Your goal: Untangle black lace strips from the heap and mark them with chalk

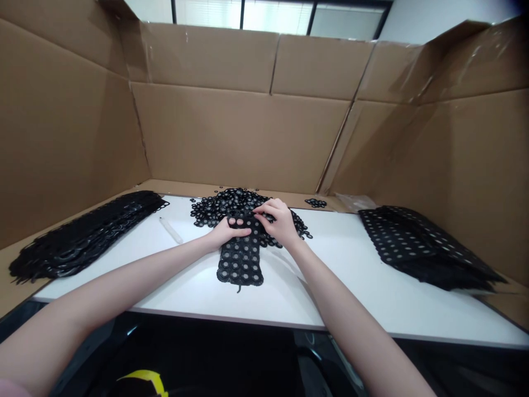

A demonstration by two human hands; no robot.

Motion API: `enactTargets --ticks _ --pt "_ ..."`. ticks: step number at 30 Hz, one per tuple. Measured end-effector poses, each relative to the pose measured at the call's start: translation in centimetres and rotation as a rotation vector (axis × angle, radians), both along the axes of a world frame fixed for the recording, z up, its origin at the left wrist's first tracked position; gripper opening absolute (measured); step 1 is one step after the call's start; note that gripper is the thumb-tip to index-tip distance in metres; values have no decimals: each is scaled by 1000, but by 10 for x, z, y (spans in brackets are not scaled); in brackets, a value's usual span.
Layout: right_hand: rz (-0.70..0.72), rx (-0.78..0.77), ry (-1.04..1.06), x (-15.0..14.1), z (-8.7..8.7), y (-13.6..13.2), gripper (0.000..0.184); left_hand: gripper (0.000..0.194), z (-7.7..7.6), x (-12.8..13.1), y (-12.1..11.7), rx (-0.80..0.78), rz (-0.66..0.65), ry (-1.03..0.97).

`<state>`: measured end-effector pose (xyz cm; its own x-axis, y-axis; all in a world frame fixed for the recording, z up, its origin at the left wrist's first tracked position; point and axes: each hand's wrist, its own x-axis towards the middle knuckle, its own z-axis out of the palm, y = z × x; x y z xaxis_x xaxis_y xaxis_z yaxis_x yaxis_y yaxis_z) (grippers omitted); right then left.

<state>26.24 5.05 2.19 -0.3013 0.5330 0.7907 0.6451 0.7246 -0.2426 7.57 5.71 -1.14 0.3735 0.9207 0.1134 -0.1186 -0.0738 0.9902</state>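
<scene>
A black strip (240,264) with rows of pale round spots lies on the white table, its near end towards me. My left hand (228,231) grips the strip's left side near its far end, thumb laid across the top. At the far right corner of the strip, my right hand (278,220) has thumb and forefinger pinched together; a small dark piece seems to be between them, too small to make out. Right behind both hands spreads a heap of small black rings (231,199), some with pale centres.
On the left lies a long stack of black strips with open loops (91,231), beside a white pen-like tube (171,230). A pile of spotted black strips (413,237) lies on the right. Cardboard walls (239,132) enclose the white table (330,281). A small ring cluster (316,203) lies at the back.
</scene>
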Motion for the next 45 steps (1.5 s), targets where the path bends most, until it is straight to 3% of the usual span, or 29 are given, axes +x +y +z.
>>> enactTargets --ticks 6,12,18,24,29,36,41,45 --pt "32 -69 -126 0 -1 -1 18 42 -2 -1 0 -39 14 -41" --pt "83 -165 -194 -3 -1 -1 16 37 -4 -2 2 69 1 14" --pt "18 -211 -243 -12 -11 3 17 30 -6 -2 3 128 -22 89" --pt "-39 -299 -83 -15 -16 8 26 35 -4 -1 1 157 -47 102" --pt "131 -353 -44 -3 -10 7 16 34 -3 -1 0 114 10 68" --pt "106 -396 58 -3 -16 12 18 32 0 -2 -1 66 -33 -1" --pt "244 -540 161 -6 -19 15 20 31 -3 -3 1 56 -41 7" --pt "278 -587 207 -4 -18 16 20 31 -5 -4 3 48 -60 2"
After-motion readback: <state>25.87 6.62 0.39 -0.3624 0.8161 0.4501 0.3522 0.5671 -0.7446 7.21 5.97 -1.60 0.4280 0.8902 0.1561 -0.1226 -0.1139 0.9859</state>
